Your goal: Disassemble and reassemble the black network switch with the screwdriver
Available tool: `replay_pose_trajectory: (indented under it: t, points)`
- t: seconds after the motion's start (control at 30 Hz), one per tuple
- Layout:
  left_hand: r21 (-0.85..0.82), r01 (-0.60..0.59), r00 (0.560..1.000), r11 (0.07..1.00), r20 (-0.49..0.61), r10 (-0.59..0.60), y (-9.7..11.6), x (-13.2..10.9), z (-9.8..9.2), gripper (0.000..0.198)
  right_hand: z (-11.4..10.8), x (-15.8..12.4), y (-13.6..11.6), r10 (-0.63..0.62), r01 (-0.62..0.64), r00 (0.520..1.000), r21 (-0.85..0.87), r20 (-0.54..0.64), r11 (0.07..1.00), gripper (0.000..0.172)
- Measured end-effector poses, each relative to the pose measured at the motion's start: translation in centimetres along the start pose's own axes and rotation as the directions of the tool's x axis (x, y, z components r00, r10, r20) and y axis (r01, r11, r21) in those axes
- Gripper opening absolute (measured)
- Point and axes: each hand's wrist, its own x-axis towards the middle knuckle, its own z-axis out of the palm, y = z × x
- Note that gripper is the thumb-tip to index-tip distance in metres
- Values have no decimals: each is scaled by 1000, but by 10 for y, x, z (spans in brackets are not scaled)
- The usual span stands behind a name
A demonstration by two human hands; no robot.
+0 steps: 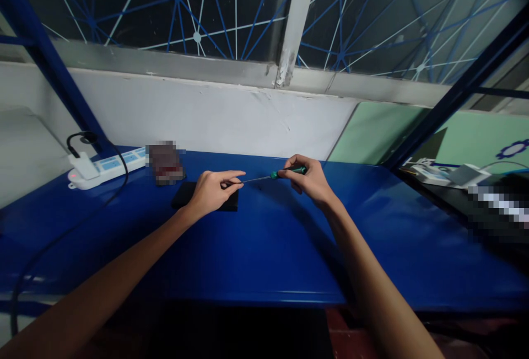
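My right hand (311,178) grips the green handle of a small screwdriver (276,175), held level above the blue table (268,248). Its thin metal shaft points left to my left hand (215,189), whose thumb and forefinger pinch at the tip. What, if anything, sits between those fingertips is too small to see. Under my left hand lies a flat black rectangular device (184,194) on the table.
A white power strip (105,167) with a plug and black cable (61,232) lies at the back left, with a blurred dark object (165,163) beside it. A white wall runs behind the table. At the right stands a dark bench with small white items (450,174).
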Motion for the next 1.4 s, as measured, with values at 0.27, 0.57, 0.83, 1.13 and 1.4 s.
replay_pose_trajectory:
  t: [0.27, 0.57, 0.83, 1.13, 1.4]
  points:
    - [38, 58, 965, 998, 254, -66, -1, 10, -19, 66, -6, -1, -7, 20, -17, 999, 51, -46, 999, 25]
    - [225, 14, 816, 974, 561, -141, -4, 12, -40, 83, -10, -1, -10, 29, -22, 995, 81, -96, 997, 21]
    - [185, -9, 899, 983, 432, -73, -8, 11, -37, 77, -10, -2, -13, 33, -25, 996, 96, -87, 995, 21]
    - [-12, 66, 970, 998, 234, -61, -5, 15, -49, 74, -1, -4, -16, 42, -39, 999, 87, -34, 995, 22]
    - [-2, 77, 966, 997, 247, -74, -4, 15, -48, 72, 3, -5, -16, 27, -26, 1000, 109, -8, 994, 21]
